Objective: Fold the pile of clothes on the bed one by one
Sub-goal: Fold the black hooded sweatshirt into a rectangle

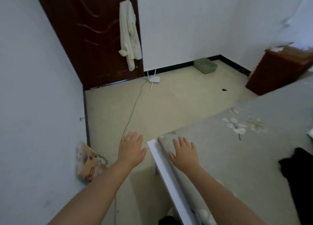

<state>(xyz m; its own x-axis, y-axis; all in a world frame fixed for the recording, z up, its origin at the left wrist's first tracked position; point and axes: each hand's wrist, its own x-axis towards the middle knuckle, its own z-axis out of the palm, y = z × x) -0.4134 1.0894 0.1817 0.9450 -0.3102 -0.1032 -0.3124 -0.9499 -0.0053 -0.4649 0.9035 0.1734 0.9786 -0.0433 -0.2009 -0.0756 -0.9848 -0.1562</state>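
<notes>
Both hands out flat, palms down, fingers spread and holding nothing: left hand [131, 149] over the floor [169, 102], right hand [184, 154] over the bed [245, 157] corner. A dark garment [298, 165] lies on the bed at the right edge. Farther off, a router [154, 79], a green tray [205, 65], and a robe [129, 33] hanging on the door [94, 38].

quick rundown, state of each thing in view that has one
left hand: open, empty, over the floor
right hand: open, empty, over the bed
black garment: unfolded, on the bed's right edge
door: shut
robe: hanging on the door
green bin: upright on the floor
</notes>
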